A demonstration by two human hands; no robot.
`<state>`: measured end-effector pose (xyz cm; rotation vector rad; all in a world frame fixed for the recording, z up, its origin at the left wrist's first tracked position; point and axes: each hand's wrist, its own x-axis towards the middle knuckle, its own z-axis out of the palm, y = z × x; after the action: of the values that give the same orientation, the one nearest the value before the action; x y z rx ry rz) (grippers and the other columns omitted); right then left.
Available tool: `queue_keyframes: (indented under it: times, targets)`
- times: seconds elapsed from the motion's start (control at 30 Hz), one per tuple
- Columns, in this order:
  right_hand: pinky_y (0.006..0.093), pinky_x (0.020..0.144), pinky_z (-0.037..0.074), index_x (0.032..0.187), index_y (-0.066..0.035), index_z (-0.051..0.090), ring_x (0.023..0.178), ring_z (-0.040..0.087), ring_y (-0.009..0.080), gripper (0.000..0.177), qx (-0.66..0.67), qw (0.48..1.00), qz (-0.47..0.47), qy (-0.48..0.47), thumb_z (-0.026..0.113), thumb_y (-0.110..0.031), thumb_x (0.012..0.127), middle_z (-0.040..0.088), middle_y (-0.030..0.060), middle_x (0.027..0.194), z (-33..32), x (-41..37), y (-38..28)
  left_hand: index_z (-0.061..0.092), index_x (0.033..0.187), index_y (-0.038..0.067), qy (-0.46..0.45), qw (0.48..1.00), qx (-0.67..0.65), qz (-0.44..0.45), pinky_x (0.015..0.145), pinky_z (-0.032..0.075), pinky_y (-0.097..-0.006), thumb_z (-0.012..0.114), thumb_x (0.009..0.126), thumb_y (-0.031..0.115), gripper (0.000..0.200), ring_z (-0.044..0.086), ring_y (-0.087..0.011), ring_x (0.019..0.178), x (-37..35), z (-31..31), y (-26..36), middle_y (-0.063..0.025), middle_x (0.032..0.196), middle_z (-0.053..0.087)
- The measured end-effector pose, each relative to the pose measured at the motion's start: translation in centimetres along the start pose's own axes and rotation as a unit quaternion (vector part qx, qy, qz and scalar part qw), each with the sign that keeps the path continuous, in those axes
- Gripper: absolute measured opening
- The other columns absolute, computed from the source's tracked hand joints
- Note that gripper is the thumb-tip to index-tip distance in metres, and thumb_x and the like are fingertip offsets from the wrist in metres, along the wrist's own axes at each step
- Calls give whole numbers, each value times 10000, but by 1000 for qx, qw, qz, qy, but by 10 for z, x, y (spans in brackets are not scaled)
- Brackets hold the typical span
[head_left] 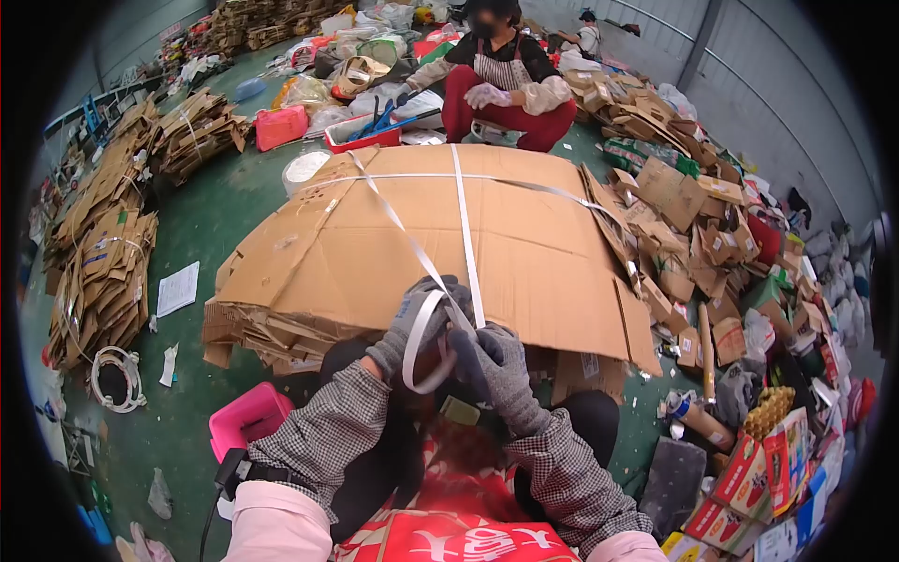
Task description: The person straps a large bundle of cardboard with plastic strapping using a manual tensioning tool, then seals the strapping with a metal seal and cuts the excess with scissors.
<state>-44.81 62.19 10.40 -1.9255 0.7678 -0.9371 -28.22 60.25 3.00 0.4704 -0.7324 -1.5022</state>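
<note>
A wide stack of flattened cardboard (524, 234) lies in front of my knees, with white plastic strapping (465, 225) running across and along its top. Both my hands wear grey work gloves and meet at the stack's near edge. My left hand (419, 323) is closed on the strapping, which slants down from the far left edge and curls into a loose loop below. Close beside it, my right hand (499, 365) also has its fingers closed on the strapping. The exact grip of the fingertips is partly hidden by the gloves and the loop.
Tied cardboard bundles (103, 272) line the left side. A pink plastic bin (248, 420) sits by my left forearm, and a strapping coil (117, 379) lies farther left. Loose boxes (693, 215) pile up at right. Across the stack squats another person (510, 80) wearing gloves.
</note>
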Motion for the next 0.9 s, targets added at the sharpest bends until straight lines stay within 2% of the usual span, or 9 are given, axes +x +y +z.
queue_keyframes:
  times: [0.07, 0.13, 0.17, 0.33, 0.63, 0.7, 0.73, 0.8, 0.9]
  targets:
    - [356, 680, 381, 531, -62, 540, 524, 493, 264, 333, -21, 997, -69, 20, 635, -225, 805, 518, 68, 510, -7, -11, -22, 545, 834, 44, 41, 958, 279, 52, 672, 476, -327, 504, 852, 186, 149, 562, -232, 752, -6, 3, 5, -90, 778, 559]
    - [354, 728, 368, 523, -75, 529, 548, 502, 250, 321, -11, 992, -124, 29, 655, -217, 782, 506, 53, 507, -21, -15, -51, 625, 914, 31, 73, 761, 641, 58, 720, 490, -352, 545, 831, 186, 193, 609, -301, 824, -21, 39, 33, -157, 900, 631]
    - [351, 719, 369, 532, -70, 538, 556, 507, 247, 309, -36, 991, -131, 11, 658, -217, 777, 517, 55, 519, -33, -16, -70, 624, 957, 34, 93, 864, 490, 71, 721, 491, -349, 566, 833, 203, 217, 614, -307, 810, -8, 16, 22, -157, 852, 635]
    - [359, 726, 369, 538, -67, 549, 538, 508, 243, 272, -78, 979, -189, 16, 698, -191, 729, 533, 63, 529, -32, -28, -74, 625, 915, -44, 99, 898, 420, 84, 628, 482, -278, 516, 920, 351, 409, 607, -142, 664, 53, 16, 49, -74, 755, 645]
    - [412, 856, 404, 516, -94, 531, 558, 518, 199, 269, -130, 966, -218, -38, 731, -175, 676, 503, 30, 513, -41, -38, -42, 624, 769, 24, 305, 917, 250, -62, 504, 461, -308, 488, 909, 417, 438, 560, -187, 524, 166, -10, 45, -64, 617, 613]
    - [414, 868, 407, 516, -88, 530, 547, 522, 202, 269, -94, 973, -202, -59, 732, -172, 672, 504, 40, 512, -39, -41, -33, 574, 881, 17, 240, 960, 127, -67, 553, 519, -354, 427, 910, 509, 514, 617, -229, 655, 187, -41, 48, -138, 698, 623]
    - [411, 882, 406, 503, -85, 527, 531, 527, 202, 285, -80, 975, -197, -70, 727, -186, 678, 498, 48, 498, -37, -41, -33, 574, 869, 17, 48, 938, 291, 183, 553, 524, -352, 422, 905, 529, 535, 623, -235, 670, 200, -49, 52, -146, 715, 625]
    - [443, 930, 386, 632, -73, 572, 679, 563, 239, 214, -80, 967, -181, -162, 711, -237, 636, 550, 53, 633, -35, -39, -29, 582, 853, 23, 283, 957, 47, -34, 490, 506, -307, 407, 905, 544, 552, 592, -192, 583, 216, -64, 51, -104, 695, 611]
    - [442, 933, 378, 763, -71, 620, 762, 571, 247, 248, -55, 966, -175, -180, 697, -291, 679, 568, 53, 723, -29, -29, -19, 597, 790, 56, 279, 936, 209, -42, 359, 367, -260, 411, 911, 510, 506, 394, -105, 404, 239, -71, 37, 8, 559, 484]
